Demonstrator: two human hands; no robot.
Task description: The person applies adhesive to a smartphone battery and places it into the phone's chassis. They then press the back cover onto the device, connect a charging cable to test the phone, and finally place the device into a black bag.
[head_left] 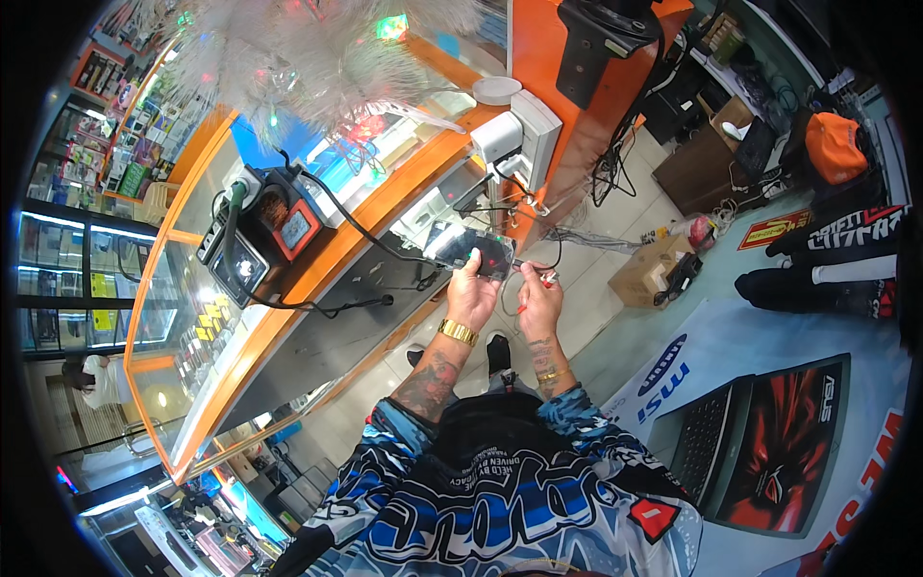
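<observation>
My left hand [468, 298] holds a flat, dark, rectangular device [488, 252] with a glossy, see-through-looking surface, its thumb lying across the near edge. Close beside it, my right hand [540, 306] is closed with fingers pinched on a thin cable [520, 263] at the device's right end. Small red parts show at these fingers; whether they are plugs or clips is too small to tell. Whether the cable's end is inside the device or only touching it, I cannot tell. Both hands are above the floor, just right of the counter's edge.
A black box-shaped unit with a red-framed front [294, 229] and loose black cables sits on the orange-edged glass counter [252, 332]. White fluffy tinsel [308, 58] overhangs its far end. White boxy devices [500, 137] stand ahead. A cardboard box [649, 272] and a laptop poster [769, 452] are right.
</observation>
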